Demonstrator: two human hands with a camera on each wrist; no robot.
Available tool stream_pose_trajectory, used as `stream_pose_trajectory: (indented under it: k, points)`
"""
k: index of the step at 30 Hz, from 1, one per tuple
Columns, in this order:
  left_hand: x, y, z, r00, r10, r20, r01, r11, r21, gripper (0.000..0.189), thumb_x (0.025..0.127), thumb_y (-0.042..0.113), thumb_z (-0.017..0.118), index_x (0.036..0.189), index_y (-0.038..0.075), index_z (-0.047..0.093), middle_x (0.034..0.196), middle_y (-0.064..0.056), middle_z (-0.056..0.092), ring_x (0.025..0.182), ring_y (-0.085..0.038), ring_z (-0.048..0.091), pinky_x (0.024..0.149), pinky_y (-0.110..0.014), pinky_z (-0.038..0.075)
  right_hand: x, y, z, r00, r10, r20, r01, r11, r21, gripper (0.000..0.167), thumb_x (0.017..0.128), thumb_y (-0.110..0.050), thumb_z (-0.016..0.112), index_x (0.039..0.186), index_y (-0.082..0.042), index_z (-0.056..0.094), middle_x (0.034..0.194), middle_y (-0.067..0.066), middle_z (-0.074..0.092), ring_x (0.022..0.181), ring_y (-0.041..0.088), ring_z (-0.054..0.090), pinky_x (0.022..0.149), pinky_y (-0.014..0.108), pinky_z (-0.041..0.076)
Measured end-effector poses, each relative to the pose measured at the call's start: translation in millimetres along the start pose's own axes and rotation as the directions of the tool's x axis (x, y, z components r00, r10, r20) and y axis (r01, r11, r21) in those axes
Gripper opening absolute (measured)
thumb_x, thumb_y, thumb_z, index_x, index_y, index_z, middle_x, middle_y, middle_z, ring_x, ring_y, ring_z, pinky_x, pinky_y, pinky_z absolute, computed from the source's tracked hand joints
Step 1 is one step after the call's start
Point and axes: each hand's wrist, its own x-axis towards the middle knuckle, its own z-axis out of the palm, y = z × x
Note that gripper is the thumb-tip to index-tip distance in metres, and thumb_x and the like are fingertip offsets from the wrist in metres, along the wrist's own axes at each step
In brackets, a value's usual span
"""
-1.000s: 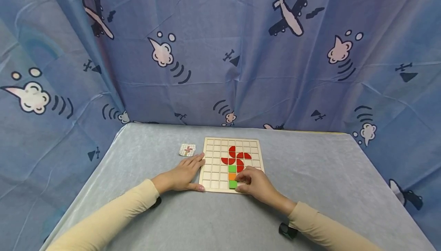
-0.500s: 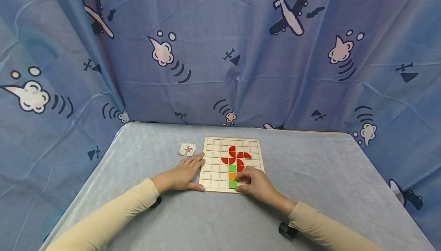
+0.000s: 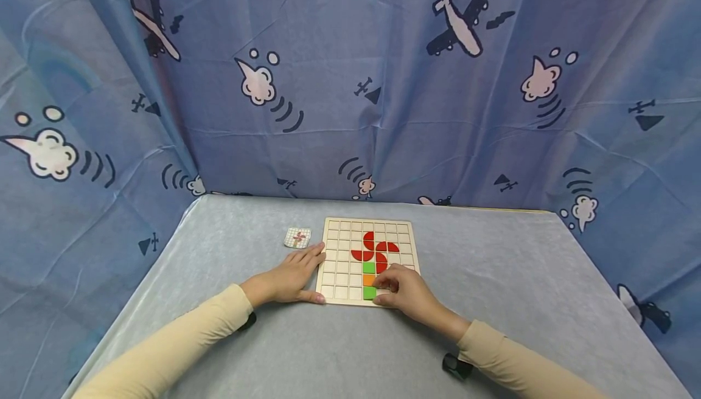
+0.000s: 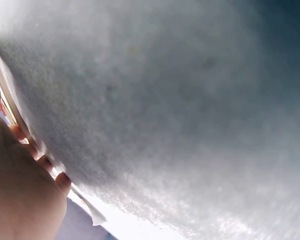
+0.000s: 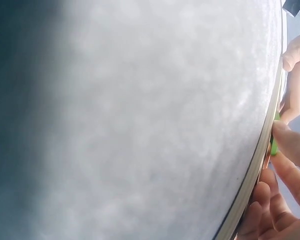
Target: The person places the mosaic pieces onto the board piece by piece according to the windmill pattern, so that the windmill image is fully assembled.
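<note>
A square wooden grid board (image 3: 341,279) lies on the table in the head view. Four-part red pinwheel pieces (image 3: 369,239) sit in its cells. Below them runs a column: a green square tile (image 3: 369,267), an orange square tile (image 3: 369,280) and a lower green square tile (image 3: 369,293). My right hand (image 3: 408,292) pinches this lower green tile (image 5: 274,146) between thumb and index finger, near the board's front edge. My left hand (image 3: 290,277) rests on the table with fingers and thumb extended against the board's left edge.
A small card (image 3: 298,238) printed with a grid and a red pinwheel lies left of the board. Grey cloth covers the table (image 3: 493,265). A blue patterned curtain (image 3: 328,83) hangs behind and at both sides.
The lower green tile sits slightly flatter in its cell than a second ago. Both hands have stayed in nearly the same place.
</note>
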Motion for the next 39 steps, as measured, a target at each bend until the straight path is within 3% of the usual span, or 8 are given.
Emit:
stream_pose_trajectory:
  k: [10,39]
  points:
    - [-0.8,1.0,-0.9,1.0,-0.003,0.002,0.003,1.0,0.006,0.101,0.089,0.07,0.051,0.157,0.003,0.018,0.168,-0.017,0.007,0.155,-0.034,0.013,0.123,-0.054,0.021,-0.9,-1.5,-0.7,1.0,0.022,0.011,-0.022,1.0,-0.002,0.025,0.07,-0.018,0.089,0.091,-0.017,0.076,0.079,-0.005,0.06,0.068,0.007,0.048,0.062,0.019,0.04]
    - [-0.5,1.6,-0.2,1.0,-0.004,-0.002,0.004,1.0,-0.01,0.101,0.089,0.069,0.052,0.157,0.003,0.019,0.168,-0.017,0.007,0.155,-0.035,0.013,0.123,-0.055,0.02,-0.5,4.8,-1.3,1.0,-0.03,0.009,0.029,0.999,0.03,0.017,0.074,-0.014,0.086,0.087,-0.015,0.075,0.078,-0.002,0.06,0.068,0.006,0.048,0.062,0.019,0.041]
